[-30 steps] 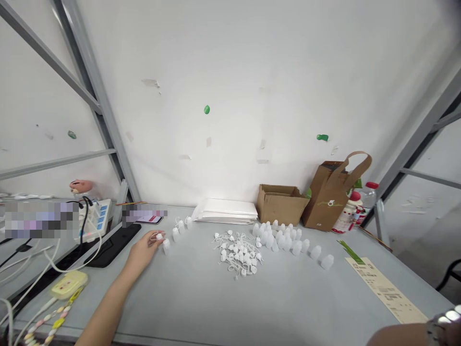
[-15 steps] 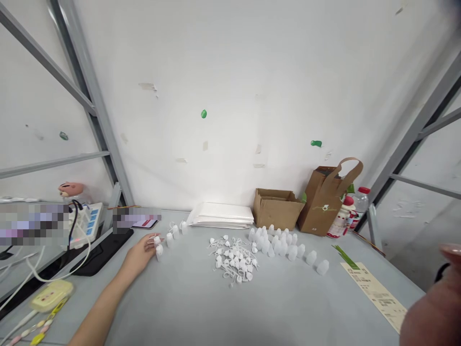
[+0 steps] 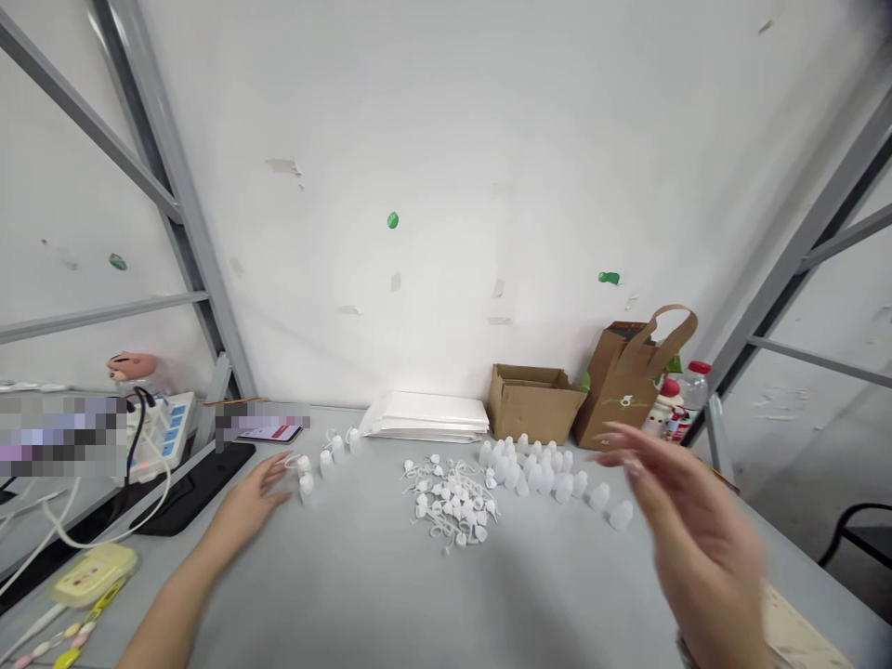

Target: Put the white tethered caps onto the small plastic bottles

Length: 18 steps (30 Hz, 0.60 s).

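My left hand (image 3: 247, 506) is beside a row of small white capped bottles (image 3: 326, 463) at the left. Its fingers are apart and hold nothing. The nearest bottle (image 3: 305, 485) stands just right of its fingertips. My right hand (image 3: 697, 530), slightly blurred, is raised over the right side of the table with thumb and fingers apart and nothing visible between them. Near its fingertips stand several uncapped translucent bottles (image 3: 561, 487). A pile of white caps with looped straps (image 3: 454, 502) lies between the hands.
White envelopes (image 3: 426, 415) and a cardboard box (image 3: 535, 406) are by the wall, with a brown paper bag (image 3: 617, 390) at right. At left lie a phone (image 3: 271, 430), a black pad (image 3: 195, 492), a power strip (image 3: 171, 432), cables and a yellow case (image 3: 94, 574).
My right hand has come in from the far right edge toward the translucent bottles. My left hand has let go of a bottle and drawn back slightly left, its fingers spreading.
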### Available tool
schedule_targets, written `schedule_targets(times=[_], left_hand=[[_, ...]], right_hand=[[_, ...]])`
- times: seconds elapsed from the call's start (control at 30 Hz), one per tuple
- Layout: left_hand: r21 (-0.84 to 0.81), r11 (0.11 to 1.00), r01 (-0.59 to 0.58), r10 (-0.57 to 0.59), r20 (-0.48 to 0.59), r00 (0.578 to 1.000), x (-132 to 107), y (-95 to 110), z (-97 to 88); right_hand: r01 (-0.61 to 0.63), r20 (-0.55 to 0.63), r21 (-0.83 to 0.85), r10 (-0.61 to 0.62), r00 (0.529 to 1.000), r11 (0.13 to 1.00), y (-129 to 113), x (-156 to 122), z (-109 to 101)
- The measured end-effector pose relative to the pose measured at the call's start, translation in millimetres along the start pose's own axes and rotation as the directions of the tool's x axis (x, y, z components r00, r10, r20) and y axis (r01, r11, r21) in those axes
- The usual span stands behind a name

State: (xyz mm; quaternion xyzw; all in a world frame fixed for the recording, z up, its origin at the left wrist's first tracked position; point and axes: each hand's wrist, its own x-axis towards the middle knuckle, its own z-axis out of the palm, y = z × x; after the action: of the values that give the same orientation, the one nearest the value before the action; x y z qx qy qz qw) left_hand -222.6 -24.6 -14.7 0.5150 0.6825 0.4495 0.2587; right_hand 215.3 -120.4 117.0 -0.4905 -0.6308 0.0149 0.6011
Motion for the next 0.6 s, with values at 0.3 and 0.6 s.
schedule_targets(times=[0.3,0.6], left_hand=[[0.212,0.960,-0.181,0.242,-0.312,0.919,-92,46,30.1],[0.229,0.890,-0.394,0.305,0.342,0.889,-134,90,136.3]], right_hand=[[0.067,0.301,-0.690,0.201,0.932,0.721,106,-19,75],[0.109,0.294,-0.781,0.208,0.933,0.614,105,-27,93]])
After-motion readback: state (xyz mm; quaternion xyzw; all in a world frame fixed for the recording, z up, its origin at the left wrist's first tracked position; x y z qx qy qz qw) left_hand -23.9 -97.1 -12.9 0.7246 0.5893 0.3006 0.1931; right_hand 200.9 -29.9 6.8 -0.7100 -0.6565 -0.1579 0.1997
